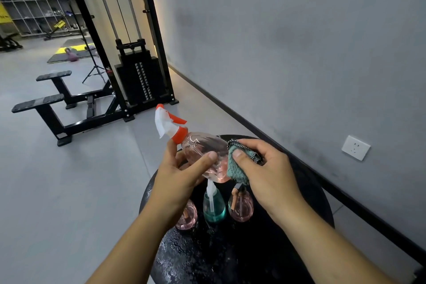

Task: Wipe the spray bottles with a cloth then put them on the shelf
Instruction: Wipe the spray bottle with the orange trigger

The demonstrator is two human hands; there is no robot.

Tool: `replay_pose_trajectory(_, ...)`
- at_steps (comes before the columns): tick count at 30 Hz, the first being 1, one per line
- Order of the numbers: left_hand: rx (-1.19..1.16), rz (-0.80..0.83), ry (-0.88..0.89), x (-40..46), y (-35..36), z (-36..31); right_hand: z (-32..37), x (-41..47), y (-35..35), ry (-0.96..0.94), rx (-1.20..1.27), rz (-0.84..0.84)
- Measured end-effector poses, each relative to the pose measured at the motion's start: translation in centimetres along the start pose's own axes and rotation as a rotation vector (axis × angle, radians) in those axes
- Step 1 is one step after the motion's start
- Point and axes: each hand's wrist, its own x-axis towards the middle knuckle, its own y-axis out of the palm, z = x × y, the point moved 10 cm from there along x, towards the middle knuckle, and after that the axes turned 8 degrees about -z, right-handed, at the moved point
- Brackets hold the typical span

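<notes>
The pink spray bottle (202, 157), tilted above the round black table (306, 193), is gripped near its neck by the left hand (177, 177) w/ curled fingers while the teal cloth (237, 168) is pinched against its base by the right hand (265, 173) (thin plastic, prob. light, slippery if wet, so best held at the neck).

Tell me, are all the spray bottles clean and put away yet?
Not yet. No bottle shows on a shelf, so nothing looks done. Right now the left hand holds the pink bottle with the orange sprayer while the right hand rubs it with the teal cloth. Three more wait on the round black table: a pink bottle, a teal bottle and another pink bottle.
</notes>
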Motion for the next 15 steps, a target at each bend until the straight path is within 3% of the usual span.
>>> replay_pose_trajectory(10, -0.241, -0.049, -0.181, 1.0, -2.1, 1.4, 0.7, 0.5, -1.1, -0.042, 0.000, -0.017)
replay_pose_trajectory(15, -0.372, 0.010, -0.264, 0.5, -1.5, 1.2, 0.7, 0.9, -2.2, -0.050, 0.001, -0.051)
